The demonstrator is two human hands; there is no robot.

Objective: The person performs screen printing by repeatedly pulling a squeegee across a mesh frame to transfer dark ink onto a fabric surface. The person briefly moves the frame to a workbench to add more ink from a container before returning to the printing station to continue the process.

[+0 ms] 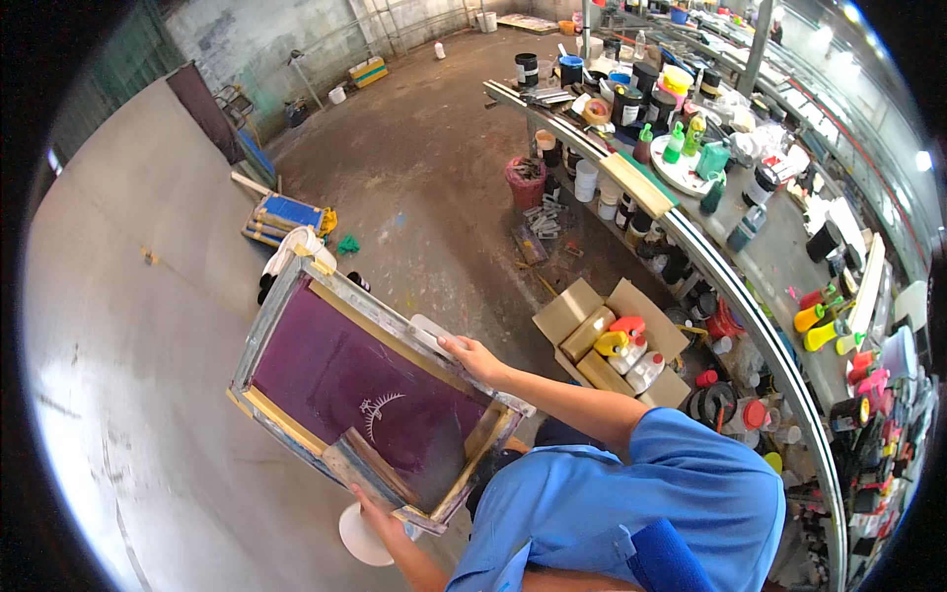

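While L hand (376, 513) grips framed mesh (340, 365), R hand (477, 362) is opp.

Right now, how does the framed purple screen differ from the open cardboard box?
The framed screen is gripped by the left hand; the cardboard box sits on the floor. The framed screen is flat and purple; the cardboard box is deep, brown and holds bottles. Both look roughly rectangular.

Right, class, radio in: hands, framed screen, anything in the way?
Left hand gripping lower-left edge of framed screen; right hand on upper-right edge. Screen held at a slant. Bar-like piece over its lower part; open carton to the right.
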